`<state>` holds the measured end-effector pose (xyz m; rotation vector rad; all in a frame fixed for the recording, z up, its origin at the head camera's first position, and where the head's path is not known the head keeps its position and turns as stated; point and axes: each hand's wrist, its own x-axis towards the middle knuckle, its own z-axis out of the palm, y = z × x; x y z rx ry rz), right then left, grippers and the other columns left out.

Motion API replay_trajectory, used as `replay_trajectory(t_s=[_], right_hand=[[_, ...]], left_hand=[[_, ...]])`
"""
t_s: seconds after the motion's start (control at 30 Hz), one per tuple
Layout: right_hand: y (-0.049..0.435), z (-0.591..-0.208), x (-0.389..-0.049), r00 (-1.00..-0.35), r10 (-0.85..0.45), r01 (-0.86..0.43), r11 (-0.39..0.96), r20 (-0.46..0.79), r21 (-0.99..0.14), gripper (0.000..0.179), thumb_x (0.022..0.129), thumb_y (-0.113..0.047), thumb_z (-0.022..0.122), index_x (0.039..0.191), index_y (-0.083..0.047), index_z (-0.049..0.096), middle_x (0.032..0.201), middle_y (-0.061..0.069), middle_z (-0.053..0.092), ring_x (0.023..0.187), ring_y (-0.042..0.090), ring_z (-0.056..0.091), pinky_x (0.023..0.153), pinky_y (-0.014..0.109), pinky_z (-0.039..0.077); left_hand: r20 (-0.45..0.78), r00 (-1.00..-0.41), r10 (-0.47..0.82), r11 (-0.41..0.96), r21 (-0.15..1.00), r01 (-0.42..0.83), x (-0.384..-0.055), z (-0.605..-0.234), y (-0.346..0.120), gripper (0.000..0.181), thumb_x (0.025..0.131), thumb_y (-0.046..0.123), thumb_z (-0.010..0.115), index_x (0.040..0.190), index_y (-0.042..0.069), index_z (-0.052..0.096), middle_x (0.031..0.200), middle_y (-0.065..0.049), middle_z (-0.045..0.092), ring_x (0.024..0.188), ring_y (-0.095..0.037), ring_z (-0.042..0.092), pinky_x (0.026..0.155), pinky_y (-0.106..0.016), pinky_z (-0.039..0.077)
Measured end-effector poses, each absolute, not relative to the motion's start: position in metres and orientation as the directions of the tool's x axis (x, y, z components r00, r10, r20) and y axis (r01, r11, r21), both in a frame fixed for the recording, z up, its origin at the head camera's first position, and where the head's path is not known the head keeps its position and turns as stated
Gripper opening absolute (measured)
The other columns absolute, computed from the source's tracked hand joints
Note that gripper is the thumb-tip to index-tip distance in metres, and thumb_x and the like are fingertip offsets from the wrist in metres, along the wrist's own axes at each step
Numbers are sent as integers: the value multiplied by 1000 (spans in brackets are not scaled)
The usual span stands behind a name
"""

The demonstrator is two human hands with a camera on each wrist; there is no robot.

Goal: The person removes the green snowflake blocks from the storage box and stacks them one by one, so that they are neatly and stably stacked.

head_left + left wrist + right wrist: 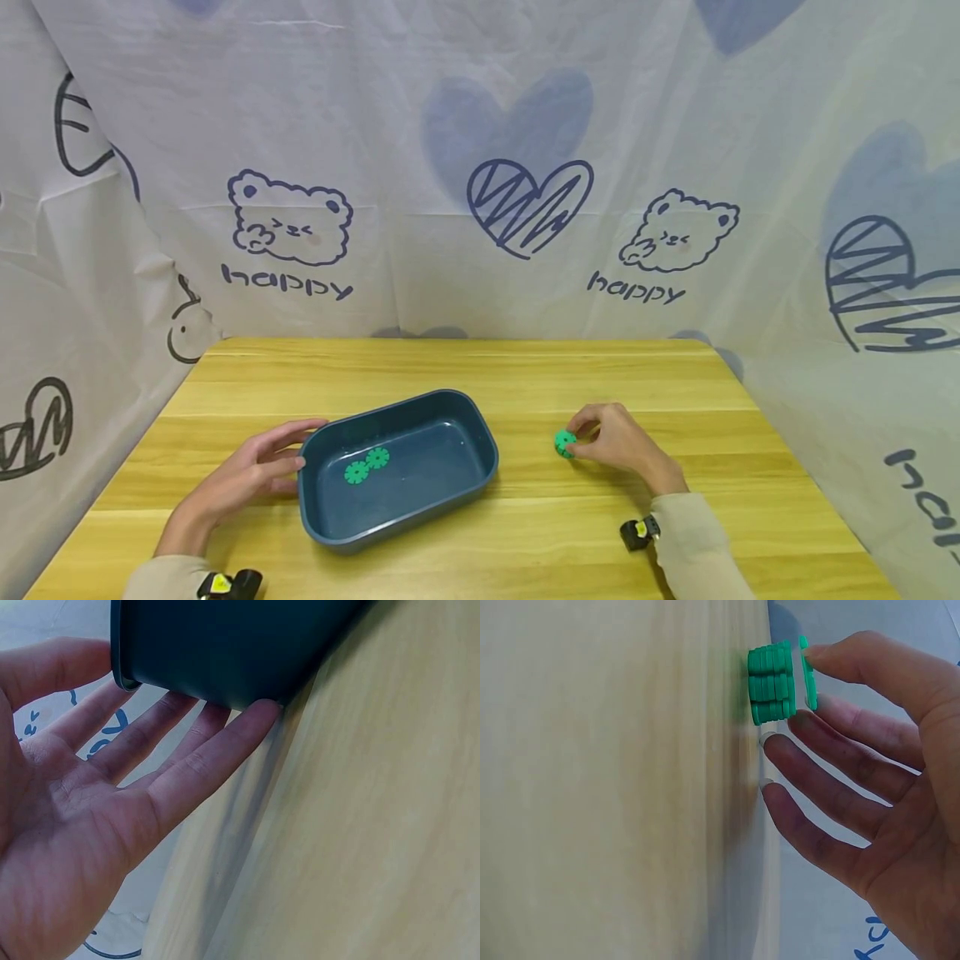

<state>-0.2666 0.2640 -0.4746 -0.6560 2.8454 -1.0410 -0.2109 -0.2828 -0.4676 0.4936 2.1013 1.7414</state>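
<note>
The left hand [247,475] rests flat-fingered against the blue tray [465,417], which holds 2 green discs [366,465]. To the right, the right hand [615,440] pinches 1 disc [807,675] above a green stack [771,682], partly hidden from overhead.

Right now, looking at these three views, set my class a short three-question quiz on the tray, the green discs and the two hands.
1. True or false: the blue tray holds two green discs.
2. Which hand touches the tray's outer wall? A left hand B right hand C neither
3. Fill in: the right hand lifts one disc off a small ____ of green discs on the wooden table.

Key: 1 true. 2 A, with straight fingers against the wall. 3 stack.
</note>
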Motion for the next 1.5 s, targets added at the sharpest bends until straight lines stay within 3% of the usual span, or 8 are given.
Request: replay_trajectory(t_s=[0.47, 1.27, 1.5], right_hand=[[263, -474, -268, -907, -408, -382, 686, 106, -619, 25, 82, -19, 87, 99, -4, 76, 96, 7, 76, 86, 16, 71, 78, 32, 63], [265, -475, -268, -913, -401, -354, 694, 72, -627, 24, 84, -20, 86, 101, -5, 77, 98, 6, 77, 87, 16, 72, 76, 25, 62], [258, -464, -266, -920, -383, -353, 706, 88, -614, 31, 86, -23, 85, 109, -4, 76, 107, 8, 76, 99, 23, 70, 84, 36, 63]], left_hand=[[-41, -871, 490, 168, 985, 48, -211, -468, -283, 58, 106, 14, 55, 159, 4, 34, 141, 22, 59, 123, -4, 64, 93, -37, 63], [-62, -876, 479, 196, 980, 38, -211, -468, -282, 59, 106, 16, 56, 159, 4, 33, 141, 22, 58, 123, -4, 65, 93, -37, 63], [-65, -876, 479, 191, 981, 32, -212, -469, -282, 60, 106, 16, 56, 159, 4, 33, 141, 23, 58, 123, -3, 64, 93, -38, 63]])
